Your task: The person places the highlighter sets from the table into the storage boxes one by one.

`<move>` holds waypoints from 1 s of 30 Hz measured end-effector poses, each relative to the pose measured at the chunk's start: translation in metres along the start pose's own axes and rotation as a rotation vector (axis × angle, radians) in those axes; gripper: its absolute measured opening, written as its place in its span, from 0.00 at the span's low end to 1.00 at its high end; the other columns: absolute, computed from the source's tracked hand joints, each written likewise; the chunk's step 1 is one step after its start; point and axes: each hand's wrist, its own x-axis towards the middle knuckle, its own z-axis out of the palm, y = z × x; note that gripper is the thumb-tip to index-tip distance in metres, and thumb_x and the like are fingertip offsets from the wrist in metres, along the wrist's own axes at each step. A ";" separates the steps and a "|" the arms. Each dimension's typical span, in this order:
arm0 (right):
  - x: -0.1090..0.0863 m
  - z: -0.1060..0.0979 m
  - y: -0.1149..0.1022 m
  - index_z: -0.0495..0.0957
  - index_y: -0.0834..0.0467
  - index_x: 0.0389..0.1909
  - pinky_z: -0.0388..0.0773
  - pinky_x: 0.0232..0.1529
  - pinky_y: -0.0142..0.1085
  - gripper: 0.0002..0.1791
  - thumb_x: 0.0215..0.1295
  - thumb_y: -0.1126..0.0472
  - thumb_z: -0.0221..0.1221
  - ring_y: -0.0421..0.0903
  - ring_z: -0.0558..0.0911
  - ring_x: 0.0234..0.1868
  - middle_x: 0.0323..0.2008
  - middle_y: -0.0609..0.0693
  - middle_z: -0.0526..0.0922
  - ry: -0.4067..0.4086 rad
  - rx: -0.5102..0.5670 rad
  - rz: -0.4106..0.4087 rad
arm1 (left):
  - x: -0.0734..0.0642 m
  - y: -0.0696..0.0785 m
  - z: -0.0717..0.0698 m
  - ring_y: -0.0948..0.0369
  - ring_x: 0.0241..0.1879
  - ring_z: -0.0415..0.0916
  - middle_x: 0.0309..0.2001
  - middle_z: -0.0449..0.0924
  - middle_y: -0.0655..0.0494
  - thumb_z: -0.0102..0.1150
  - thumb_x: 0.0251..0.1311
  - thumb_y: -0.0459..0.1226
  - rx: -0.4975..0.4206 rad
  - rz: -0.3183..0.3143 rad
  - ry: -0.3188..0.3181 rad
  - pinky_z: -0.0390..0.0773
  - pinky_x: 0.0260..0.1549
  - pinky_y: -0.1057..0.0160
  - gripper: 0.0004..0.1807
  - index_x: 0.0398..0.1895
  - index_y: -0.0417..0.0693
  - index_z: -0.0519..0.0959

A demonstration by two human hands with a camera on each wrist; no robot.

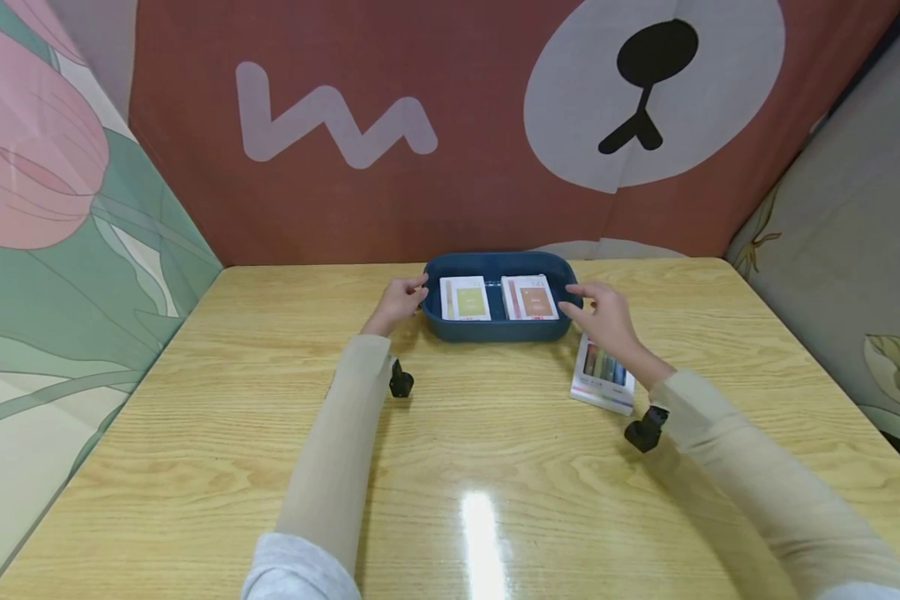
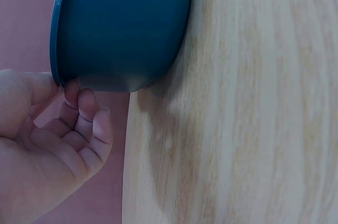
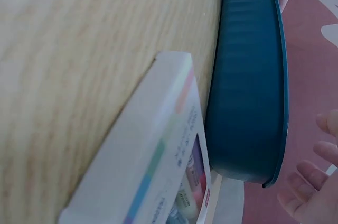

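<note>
A dark blue oblong tray (image 1: 499, 331) with raised walls stands at the back of the table. Inside it lie two white boxes, one with a yellow-green panel (image 1: 471, 302) and one with an orange-brown panel (image 1: 535, 301). My left hand (image 1: 399, 302) pinches the rim at the tray's left end, thumb and fingertips meeting there in the left wrist view. At the other end, my right hand (image 1: 602, 315) has its fingers spread, apart from the tray wall (image 3: 248, 86) in the right wrist view. Partly under that hand lies a white box of coloured sticks or tubes (image 1: 602, 398).
The wood-grain table (image 1: 450, 450) runs back to a red-brown cloth (image 1: 457, 208) printed with an animal's muzzle, close behind the tray. Patterned cloths hang at the left (image 1: 142, 208) and right (image 1: 832, 250). Black wrist cameras are strapped to both sleeves.
</note>
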 end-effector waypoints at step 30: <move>-0.040 -0.023 0.013 0.74 0.74 0.45 0.64 0.48 0.54 0.18 0.55 0.67 0.58 0.64 0.70 0.49 0.44 0.70 0.74 -0.140 -0.140 0.078 | 0.000 0.000 0.000 0.57 0.25 0.65 0.31 0.69 0.47 0.44 0.66 0.34 0.031 0.015 0.008 0.69 0.28 0.60 0.21 0.63 0.46 0.64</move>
